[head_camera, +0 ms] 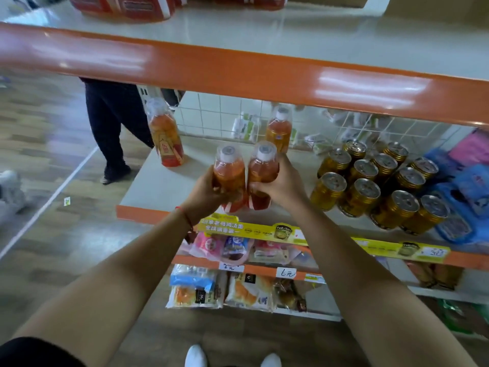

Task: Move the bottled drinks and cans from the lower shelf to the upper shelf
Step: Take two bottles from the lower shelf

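Left hand (209, 193): fingers curled round the body of the left bottle (229, 170), an orange drink with a white cap under clear film. Right hand (281, 187): fingers curled round the right bottle (263, 169) of the same kind. The two bottles stand upright and side by side, touching or nearly so, above the front part of the lower shelf (164, 186); whether their bases rest on it cannot be told. Rear bottle (279, 131): same kind, upright on the lower shelf just behind the held pair, near the wire grid (225, 115) at the back. Corner bottle (165, 136): same kind, upright at the shelf's left end, well apart from the others. Cans (370, 186): a cluster of gold tins with silver tops, packed close together on the lower shelf to the right of the right hand. Blue packets (465, 207) and a pink packet (471, 147) lie beyond the cans at the far right. Upper shelf (238, 67): an orange front edge and a pale top, carrying red packs (127, 6) at its rear left. A yellow strip (251, 230) runs along the lower shelf's front edge. Snack packs (195, 287) sit on the tiers below, with handwritten price tags (287, 272). A red cord (186, 218) circles the left wrist. A bystander's dark trouser legs (113, 123) show past the shelf's left end.
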### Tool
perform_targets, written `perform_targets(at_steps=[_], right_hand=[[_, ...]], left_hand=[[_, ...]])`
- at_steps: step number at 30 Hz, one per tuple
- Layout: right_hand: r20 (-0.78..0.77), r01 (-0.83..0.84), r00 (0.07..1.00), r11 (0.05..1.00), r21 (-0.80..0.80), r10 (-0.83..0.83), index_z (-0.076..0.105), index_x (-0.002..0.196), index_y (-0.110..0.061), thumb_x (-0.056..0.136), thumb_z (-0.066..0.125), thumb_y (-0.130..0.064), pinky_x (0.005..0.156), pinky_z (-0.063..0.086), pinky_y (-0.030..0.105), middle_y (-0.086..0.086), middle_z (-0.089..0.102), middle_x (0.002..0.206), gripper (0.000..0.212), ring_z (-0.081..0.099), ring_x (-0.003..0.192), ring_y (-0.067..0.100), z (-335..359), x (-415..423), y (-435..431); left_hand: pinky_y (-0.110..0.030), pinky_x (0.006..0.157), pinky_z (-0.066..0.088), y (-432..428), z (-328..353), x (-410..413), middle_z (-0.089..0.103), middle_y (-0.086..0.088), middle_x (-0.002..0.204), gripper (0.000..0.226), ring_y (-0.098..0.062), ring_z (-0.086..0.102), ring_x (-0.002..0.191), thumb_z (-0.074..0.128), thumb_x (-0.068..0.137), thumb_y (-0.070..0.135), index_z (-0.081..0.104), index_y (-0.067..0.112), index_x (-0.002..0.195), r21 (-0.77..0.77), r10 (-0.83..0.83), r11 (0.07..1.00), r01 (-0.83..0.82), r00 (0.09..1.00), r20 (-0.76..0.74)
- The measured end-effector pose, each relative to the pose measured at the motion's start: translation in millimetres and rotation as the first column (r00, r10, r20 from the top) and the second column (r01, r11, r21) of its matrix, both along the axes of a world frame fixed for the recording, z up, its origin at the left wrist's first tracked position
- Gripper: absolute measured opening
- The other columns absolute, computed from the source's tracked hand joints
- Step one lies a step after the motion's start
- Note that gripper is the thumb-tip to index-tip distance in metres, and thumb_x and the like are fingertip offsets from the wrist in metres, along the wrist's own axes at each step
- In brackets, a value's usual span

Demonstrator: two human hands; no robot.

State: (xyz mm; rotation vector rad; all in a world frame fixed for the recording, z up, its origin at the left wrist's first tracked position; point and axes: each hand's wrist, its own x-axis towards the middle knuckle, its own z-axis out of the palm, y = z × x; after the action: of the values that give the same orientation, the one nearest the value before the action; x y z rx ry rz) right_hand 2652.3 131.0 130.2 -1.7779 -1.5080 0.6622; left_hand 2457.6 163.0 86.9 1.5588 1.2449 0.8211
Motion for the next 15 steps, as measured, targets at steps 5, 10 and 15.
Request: perform_targets(at_steps=[5,10,15], right_hand=[[-0.168,-0.017,0.986,0.998,-0.054,0.008,0.04,0.138,-0.02,0.063,0.091,-0.022,0.102,0.046,0.04,0.0,0.06,0.13,0.091,0.057,0.112,0.014,-11.9,8.8,-5.7],[-0.198,-0.115,0.977,0.981,-0.155,0.083,0.035,0.143,-0.022,0.067,0.087,-0.009,0.106,0.044,0.041,-0.004,0.056,0.131,0.093,0.052,0.124,0.02,-30.9,17.4,-5.7],[-0.19,-0.037,0.982,0.992,-0.124,0.013,0.041,0.139,-0.02,0.063,0.09,-0.013,0.103,0.046,0.047,0.004,0.059,0.133,0.091,0.056,0.12,0.024,-40.5,12.2,-7.8]], left_hand=[[-0.04,0.091,0.057,6.0,1.3,-4.8,0.068,-0.01,0.115,0.062,-0.027,0.064,0.109,0.085,0.072,0.004,0.053,0.007,0.125,0.025,-0.063,0.998,0.065,0.997,-0.049],[-0.04,0.09,0.057,2.1,2.2,-6.0,0.064,-0.003,0.119,0.082,-0.02,0.062,0.11,0.092,0.054,0.032,0.052,0.02,0.125,0.069,-0.033,0.997,0.038,0.996,-0.078],[-0.03,0.09,0.055,5.5,3.1,-11.0,0.058,-0.005,0.121,0.08,-0.019,0.059,0.112,0.084,0.07,0.001,0.038,0.008,0.134,0.014,-0.006,1.0,0.006,1.0,-0.005]])
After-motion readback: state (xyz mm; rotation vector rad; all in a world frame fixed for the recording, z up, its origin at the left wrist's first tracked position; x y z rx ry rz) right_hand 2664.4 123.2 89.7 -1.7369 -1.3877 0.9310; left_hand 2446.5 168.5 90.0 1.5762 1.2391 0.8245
